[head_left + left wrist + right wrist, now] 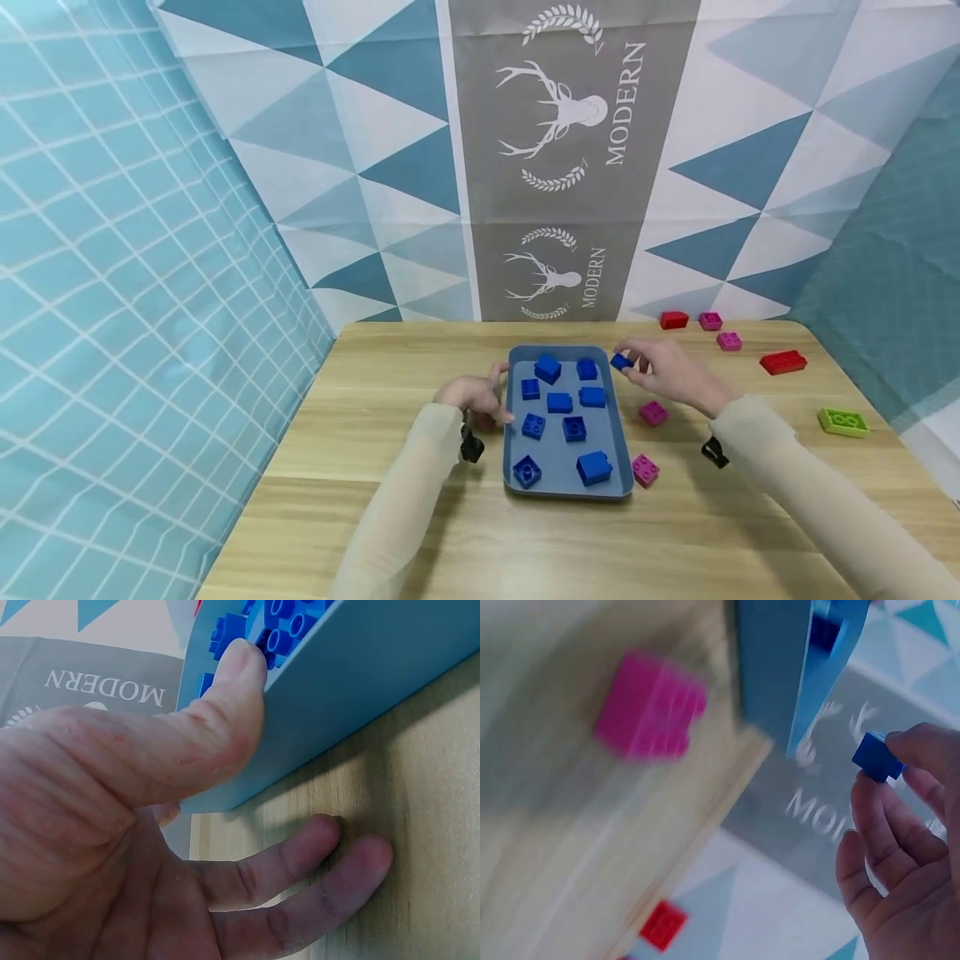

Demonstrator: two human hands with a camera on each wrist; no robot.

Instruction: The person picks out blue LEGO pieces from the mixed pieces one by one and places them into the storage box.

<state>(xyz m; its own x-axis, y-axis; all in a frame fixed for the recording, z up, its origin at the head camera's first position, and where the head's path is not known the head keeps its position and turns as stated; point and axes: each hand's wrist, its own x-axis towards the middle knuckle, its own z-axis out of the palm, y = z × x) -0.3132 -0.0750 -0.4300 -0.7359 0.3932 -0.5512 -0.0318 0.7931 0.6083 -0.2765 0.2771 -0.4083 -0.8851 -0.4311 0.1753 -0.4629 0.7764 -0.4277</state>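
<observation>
Just right of the tray's far right corner, my right hand (671, 373) pinches a small blue toy building brick (877, 757) between thumb and fingertips, above the table. The blue-grey tray (555, 450) holds several blue bricks, spread apart, some studs up and some on their sides or upside down. Along the tray's left side rests my left hand (474, 398), its thumb touching the rim. In the left wrist view, two fingers of the left hand (142, 802) reach out loosely below the tray wall, holding nothing; the index finger is mostly hidden behind the thumb.
Pink bricks (653, 413) lie right of the tray, one close against its near right corner. At the far right are more pink bricks (729, 341), red bricks (783, 362) and a lime green brick (843, 422). A patterned cloth (405, 167) hangs behind the wooden table (352, 433).
</observation>
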